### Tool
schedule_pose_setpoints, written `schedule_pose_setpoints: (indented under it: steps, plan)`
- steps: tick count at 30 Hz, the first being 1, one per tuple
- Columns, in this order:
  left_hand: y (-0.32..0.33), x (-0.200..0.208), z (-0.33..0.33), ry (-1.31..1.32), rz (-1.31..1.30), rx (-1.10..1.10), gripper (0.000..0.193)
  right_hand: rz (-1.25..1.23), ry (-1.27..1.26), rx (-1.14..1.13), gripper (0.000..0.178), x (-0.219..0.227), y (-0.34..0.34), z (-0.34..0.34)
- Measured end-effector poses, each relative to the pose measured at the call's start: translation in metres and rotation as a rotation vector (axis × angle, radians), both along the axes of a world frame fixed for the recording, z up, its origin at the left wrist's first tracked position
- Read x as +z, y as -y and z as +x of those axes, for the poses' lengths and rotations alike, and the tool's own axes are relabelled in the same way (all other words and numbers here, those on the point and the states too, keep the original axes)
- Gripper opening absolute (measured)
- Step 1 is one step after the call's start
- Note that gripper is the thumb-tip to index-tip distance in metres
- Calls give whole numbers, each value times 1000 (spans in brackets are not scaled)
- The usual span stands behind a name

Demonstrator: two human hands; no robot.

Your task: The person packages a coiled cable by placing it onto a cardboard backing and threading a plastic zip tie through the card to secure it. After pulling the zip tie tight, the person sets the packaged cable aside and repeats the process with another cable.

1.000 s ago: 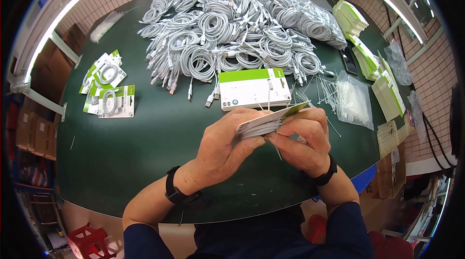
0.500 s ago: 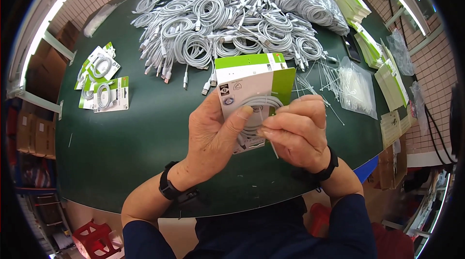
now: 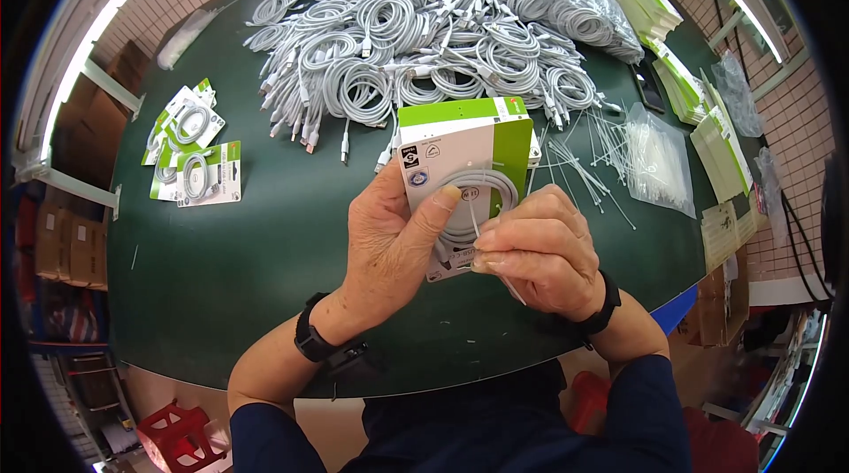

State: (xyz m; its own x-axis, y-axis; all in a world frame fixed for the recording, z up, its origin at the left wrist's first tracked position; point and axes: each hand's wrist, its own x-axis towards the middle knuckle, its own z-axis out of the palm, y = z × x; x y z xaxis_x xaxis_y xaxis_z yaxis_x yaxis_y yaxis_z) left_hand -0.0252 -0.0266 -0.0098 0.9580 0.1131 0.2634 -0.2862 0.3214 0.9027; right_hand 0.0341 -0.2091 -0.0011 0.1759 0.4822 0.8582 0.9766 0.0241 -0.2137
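My left hand (image 3: 389,230) grips a stack of green-and-white backing cards (image 3: 511,141), its thumb pressing a coiled grey cable (image 3: 497,179) flat against the front card. A thin white cable tie (image 3: 473,212) crosses the coil near the card's middle. The tie is pinched between the thumb and fingers of my right hand (image 3: 544,247), and its tail sticks out below them. Where the tie passes through the card is hidden.
A big heap of coiled cables (image 3: 380,31) covers the table's far side. Finished carded cables (image 3: 199,174) lie at left. Loose cable ties (image 3: 588,168) and a bag of ties (image 3: 659,159) are at right, beside a phone (image 3: 647,88) and stacked cards (image 3: 721,150).
My right hand has shifted slightly along the tie, and the coil's face is more exposed. The card stack has turned a little to face me more.
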Motion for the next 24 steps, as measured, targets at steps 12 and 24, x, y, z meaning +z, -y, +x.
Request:
schedule_pose_setpoints:
  steps: [12,24]
  plan:
    - [1,-2,-1,-36,-29,-19,35,39,-104,46,34,-4,0,1]
    - [13,-6,-2,-80,2,-36,33,229,-349,7,23,-6,1,14]
